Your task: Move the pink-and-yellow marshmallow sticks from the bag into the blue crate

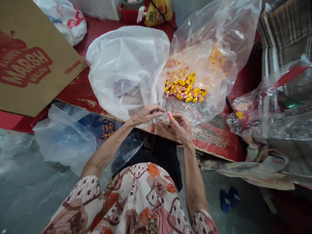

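Note:
My right hand (181,126) is closed, pinching a small pink-and-yellow piece (170,115) between thumb and fingers above the table's front edge. Beside it, my left hand (149,113) has its fingers drawn together on a bit of clear plastic (163,120); its exact shape is hard to make out. Many more yellow-and-pink pieces (186,89) lie at the mouth of a large clear plastic bag (216,97), just beyond my right hand. A big translucent white bag (126,48) stands spread behind my left hand, with some clear plastic inside.
A cardboard box (60,81) stands at the left of the worn red table (209,143). Below hangs an open plastic bag (65,139) with dark, colourful pieces (107,128). Crumpled clear plastic (280,110) lies at right. Blue slippers (229,199) rest on the floor.

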Demonstrator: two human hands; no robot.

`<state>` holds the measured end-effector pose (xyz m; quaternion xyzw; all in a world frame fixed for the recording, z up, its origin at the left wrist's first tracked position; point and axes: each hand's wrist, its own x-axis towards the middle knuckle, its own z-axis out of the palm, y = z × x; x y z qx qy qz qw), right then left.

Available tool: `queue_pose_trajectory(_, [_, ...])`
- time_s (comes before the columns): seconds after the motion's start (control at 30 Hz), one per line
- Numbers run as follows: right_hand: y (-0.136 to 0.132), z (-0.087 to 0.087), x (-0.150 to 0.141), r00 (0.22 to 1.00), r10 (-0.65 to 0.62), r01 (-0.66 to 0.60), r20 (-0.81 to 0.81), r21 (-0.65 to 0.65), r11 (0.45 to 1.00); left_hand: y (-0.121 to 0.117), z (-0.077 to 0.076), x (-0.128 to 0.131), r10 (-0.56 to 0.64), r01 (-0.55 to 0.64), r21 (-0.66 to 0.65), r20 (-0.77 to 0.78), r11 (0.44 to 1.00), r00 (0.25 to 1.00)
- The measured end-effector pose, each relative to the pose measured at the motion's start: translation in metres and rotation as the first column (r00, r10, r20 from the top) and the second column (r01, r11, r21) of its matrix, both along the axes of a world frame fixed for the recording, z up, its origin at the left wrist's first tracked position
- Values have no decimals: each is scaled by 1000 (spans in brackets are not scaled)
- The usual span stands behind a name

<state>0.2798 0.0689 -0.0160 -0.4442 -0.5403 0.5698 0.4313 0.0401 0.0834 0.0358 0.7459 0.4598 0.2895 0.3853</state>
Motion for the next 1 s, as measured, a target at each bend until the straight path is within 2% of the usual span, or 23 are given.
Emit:
queue_pose_trajectory(0.13, [-3, -11, 2, 980, 9, -35, 200, 130, 991, 5, -11, 28, -59, 63, 42, -88, 997, 994])
queue_pose_trajectory(0.27, [-7, -26, 5, 904, -115, 2, 411, 266, 964, 8, -25, 51, -43, 106, 164, -347, 981, 937])
queue_pose_trajectory(0.37, [-8, -34, 8, 863, -187, 17, 469, 343, 939, 4, -31, 54, -10, 145, 225, -510, 963, 860])
queue_pose_trajectory(0.43, [-9, -36, 11, 856, -219, 28, 469, 380, 925, -1, -33, 50, -21, 156, 211, -533, 965, 846])
queue_pose_trajectory(0.5, [-10, -36, 15, 846, -253, 48, 469, 405, 913, -3, -34, 44, -42, 129, 158, -461, 979, 887])
queue_pose_trajectory(0.57, [-11, -34, 20, 827, -279, 66, 488, 409, 910, -1, -35, 37, 6, 22, 88, -306, 996, 952])
queue_pose_trajectory(0.63, [-11, -31, 25, 819, -277, 73, 502, 387, 919, 3, -37, 33, 157, -157, 6, -110, 988, 982])
queue_pose_trajectory(0.7, [-9, -28, 26, 854, -244, 89, 460, 334, 939, 8, -36, 30, 312, -305, -103, 67, 947, 948])
queue_pose_trajectory(0.73, [-8, -26, 26, 886, -222, 103, 406, 295, 950, 10, -35, 30, 357, -334, -164, 135, 928, 924])
queue_pose_trajectory(0.8, [-7, -24, 20, 951, -179, 129, 252, 204, 970, 12, -32, 30, 361, -295, -280, 222, 914, 906])
queue_pose_trajectory(0.87, [-9, -23, 12, 982, -152, 137, 114, 133, 982, 11, -29, 32, 290, -199, -335, 251, 921, 923])
queue_pose_trajectory(0.93, [-15, -23, 6, 986, -144, 134, 85, 118, 984, 7, -29, 38, 184, -124, -284, 197, 951, 963])
queue_pose_trajectory(1.0, [-22, -23, 6, 968, -169, 135, 185, 185, 973, 1, -31, 49, 82, -80, -118, 10, 990, 997])
